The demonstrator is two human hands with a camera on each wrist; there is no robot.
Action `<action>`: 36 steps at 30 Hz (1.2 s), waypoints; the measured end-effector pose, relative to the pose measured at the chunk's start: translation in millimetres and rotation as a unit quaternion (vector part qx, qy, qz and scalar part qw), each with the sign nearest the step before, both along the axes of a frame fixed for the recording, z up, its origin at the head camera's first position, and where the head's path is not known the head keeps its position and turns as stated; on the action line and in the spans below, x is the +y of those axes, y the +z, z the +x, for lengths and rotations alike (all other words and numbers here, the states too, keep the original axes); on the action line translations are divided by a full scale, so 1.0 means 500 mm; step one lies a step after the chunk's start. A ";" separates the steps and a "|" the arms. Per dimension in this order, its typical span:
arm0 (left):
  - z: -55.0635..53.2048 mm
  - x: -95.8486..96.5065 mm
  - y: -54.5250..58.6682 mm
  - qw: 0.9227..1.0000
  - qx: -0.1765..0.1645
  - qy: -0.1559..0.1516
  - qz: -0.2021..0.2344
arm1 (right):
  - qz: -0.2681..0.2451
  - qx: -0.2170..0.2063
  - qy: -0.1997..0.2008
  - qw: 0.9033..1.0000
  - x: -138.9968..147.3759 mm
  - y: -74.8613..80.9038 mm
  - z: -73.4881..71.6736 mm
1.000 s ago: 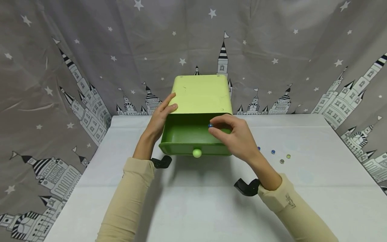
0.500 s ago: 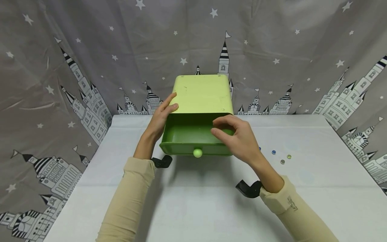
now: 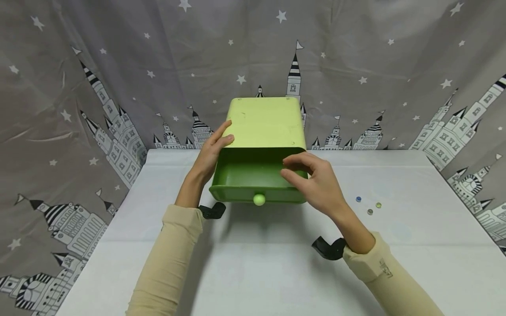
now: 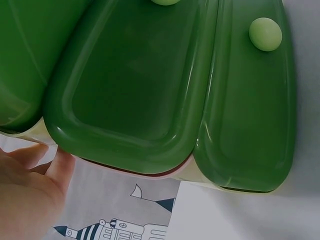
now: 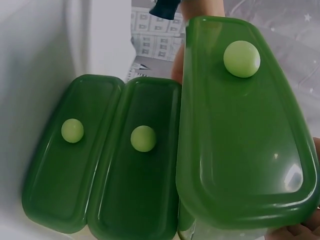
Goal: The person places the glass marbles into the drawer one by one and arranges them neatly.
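A yellow-topped chest with green drawers (image 3: 266,123) stands at the middle of the table, its top drawer (image 3: 253,175) pulled out. My left hand (image 3: 207,156) rests on the chest's left side, thumb and fingers extended along the top edge. Over the drawer's right side is my right hand (image 3: 316,182), thumb and fingertips parted with nothing visible between them. Only a bit of the right hand shows at the right wrist view's lower corner. To its right lie a blue glass bead (image 3: 358,199), a yellowish one (image 3: 378,205) and a greyish one (image 3: 370,212).
Two lower drawers, the middle one (image 5: 142,185) and the bottom one (image 5: 62,185), are pushed in, each with a round light-green knob. A white cloth (image 3: 253,272) covers the table. Behind hangs a grey curtain (image 3: 245,52) printed with castles and stars.
The blue bead pinched in my right hand one second ago is gone from between its fingertips, which have parted. That hand has shifted slightly right, now hiding another blue bead on the table.
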State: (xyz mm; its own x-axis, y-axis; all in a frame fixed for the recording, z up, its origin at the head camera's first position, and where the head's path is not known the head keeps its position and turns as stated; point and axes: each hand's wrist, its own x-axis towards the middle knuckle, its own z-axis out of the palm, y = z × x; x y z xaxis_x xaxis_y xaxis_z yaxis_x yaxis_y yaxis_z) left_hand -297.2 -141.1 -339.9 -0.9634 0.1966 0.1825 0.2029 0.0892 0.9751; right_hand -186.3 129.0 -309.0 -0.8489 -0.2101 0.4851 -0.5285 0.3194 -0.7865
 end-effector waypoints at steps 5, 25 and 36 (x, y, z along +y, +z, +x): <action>0.001 0.000 0.000 1.000 -0.001 0.002 0.003 | -0.003 -0.002 -0.003 1.000 0.011 -0.003 0.002; 0.002 0.001 0.001 1.000 -0.001 0.004 -0.001 | -0.015 0.018 -0.050 0.998 0.100 -0.041 0.017; 0.000 0.001 -0.001 1.000 -0.009 0.006 -0.001 | 0.019 -0.010 -0.099 0.995 0.180 -0.084 0.020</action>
